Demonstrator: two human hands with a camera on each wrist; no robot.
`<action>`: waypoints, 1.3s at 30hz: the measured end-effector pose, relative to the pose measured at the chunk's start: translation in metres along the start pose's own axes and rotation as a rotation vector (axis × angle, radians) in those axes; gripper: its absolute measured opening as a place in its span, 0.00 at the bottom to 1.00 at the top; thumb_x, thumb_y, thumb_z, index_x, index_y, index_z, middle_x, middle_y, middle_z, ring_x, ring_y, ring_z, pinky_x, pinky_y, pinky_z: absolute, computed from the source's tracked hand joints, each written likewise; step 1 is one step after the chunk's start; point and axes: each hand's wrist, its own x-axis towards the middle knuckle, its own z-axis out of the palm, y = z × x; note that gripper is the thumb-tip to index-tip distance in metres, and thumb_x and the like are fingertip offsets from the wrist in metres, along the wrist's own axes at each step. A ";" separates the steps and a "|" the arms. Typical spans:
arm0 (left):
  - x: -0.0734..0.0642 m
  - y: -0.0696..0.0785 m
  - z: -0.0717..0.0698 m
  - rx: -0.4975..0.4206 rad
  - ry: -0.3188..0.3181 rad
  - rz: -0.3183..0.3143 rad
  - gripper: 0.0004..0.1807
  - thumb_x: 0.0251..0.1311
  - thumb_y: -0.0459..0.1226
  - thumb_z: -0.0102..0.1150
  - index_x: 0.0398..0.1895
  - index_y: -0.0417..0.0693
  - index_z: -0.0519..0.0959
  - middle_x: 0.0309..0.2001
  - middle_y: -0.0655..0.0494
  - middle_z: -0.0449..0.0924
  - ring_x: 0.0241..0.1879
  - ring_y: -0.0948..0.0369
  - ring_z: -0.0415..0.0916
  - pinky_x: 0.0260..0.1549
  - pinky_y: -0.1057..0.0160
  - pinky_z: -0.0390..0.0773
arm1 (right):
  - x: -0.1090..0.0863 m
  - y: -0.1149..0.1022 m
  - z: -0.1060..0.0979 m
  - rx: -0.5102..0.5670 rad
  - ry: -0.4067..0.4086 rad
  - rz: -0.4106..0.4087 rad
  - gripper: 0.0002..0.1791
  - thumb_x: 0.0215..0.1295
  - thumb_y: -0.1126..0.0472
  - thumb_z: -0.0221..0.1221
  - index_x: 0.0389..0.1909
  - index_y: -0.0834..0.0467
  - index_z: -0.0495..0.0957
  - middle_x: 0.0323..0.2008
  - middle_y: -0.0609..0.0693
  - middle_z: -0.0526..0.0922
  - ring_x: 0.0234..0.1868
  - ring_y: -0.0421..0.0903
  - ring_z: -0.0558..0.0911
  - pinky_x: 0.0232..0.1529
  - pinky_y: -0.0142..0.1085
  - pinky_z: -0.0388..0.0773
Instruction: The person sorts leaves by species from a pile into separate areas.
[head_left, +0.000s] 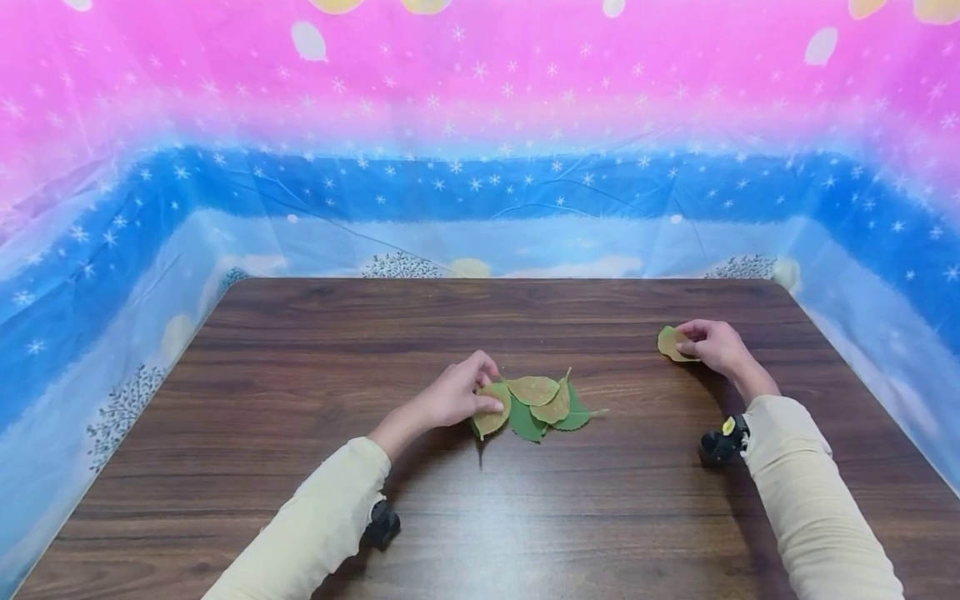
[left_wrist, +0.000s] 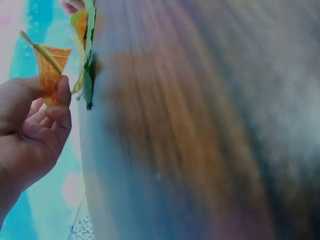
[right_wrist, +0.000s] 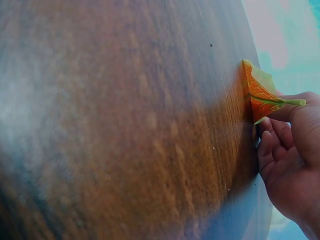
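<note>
My left hand [head_left: 459, 393] pinches a yellow-green leaf [head_left: 492, 410] between thumb and fingers, at the left end of a cluster of leaves. In the left wrist view that leaf [left_wrist: 50, 62] looks orange, its stem pointing up and left. Several leaves overlap in the cluster, yellowish ones [head_left: 534, 389] lying over green ones [head_left: 527, 421]. Farther right and back, my right hand [head_left: 716, 344] pinches another yellow-green leaf [head_left: 673, 343] close to the tabletop. The right wrist view shows this leaf [right_wrist: 262, 97] partly folded, its stem toward the thumb.
The dark wood-grain table [head_left: 300, 358] fills the lower scene. A pink and blue snowflake-patterned cloth [head_left: 480, 183] hangs around its back and sides. Black wrist cameras [head_left: 382, 525] sit at both cream sleeves [head_left: 817, 492].
</note>
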 end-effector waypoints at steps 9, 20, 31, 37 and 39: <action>0.000 -0.004 -0.003 -0.183 0.104 -0.075 0.13 0.57 0.24 0.62 0.44 0.35 0.72 0.38 0.48 0.77 0.46 0.50 0.77 0.50 0.54 0.76 | 0.001 0.002 0.001 -0.016 0.013 -0.011 0.19 0.65 0.67 0.58 0.54 0.75 0.72 0.49 0.72 0.75 0.47 0.62 0.75 0.44 0.46 0.73; 0.003 -0.003 -0.006 -0.297 0.165 -0.157 0.15 0.59 0.29 0.63 0.50 0.36 0.77 0.44 0.45 0.83 0.43 0.54 0.80 0.46 0.58 0.79 | 0.001 0.002 0.001 -0.008 0.011 -0.010 0.19 0.66 0.67 0.58 0.54 0.75 0.72 0.48 0.72 0.74 0.46 0.62 0.74 0.44 0.48 0.74; 0.010 -0.004 -0.002 -0.470 0.238 -0.182 0.05 0.61 0.26 0.61 0.38 0.30 0.80 0.29 0.46 0.84 0.22 0.64 0.78 0.29 0.58 0.83 | 0.001 0.003 0.002 -0.008 0.016 0.000 0.19 0.66 0.67 0.58 0.54 0.74 0.72 0.49 0.72 0.75 0.47 0.62 0.75 0.45 0.48 0.74; 0.015 -0.003 -0.002 -0.439 0.254 -0.190 0.08 0.61 0.24 0.59 0.43 0.30 0.79 0.35 0.44 0.84 0.31 0.60 0.81 0.35 0.58 0.83 | 0.002 0.003 0.002 -0.014 0.027 -0.016 0.18 0.65 0.67 0.58 0.53 0.74 0.73 0.48 0.71 0.76 0.46 0.62 0.75 0.43 0.46 0.74; 0.016 -0.003 -0.001 -0.431 0.252 -0.197 0.09 0.61 0.24 0.59 0.44 0.30 0.79 0.35 0.44 0.83 0.33 0.59 0.80 0.37 0.58 0.82 | 0.002 0.003 0.002 -0.014 0.025 -0.015 0.19 0.66 0.67 0.58 0.53 0.74 0.73 0.48 0.71 0.75 0.46 0.61 0.75 0.43 0.46 0.73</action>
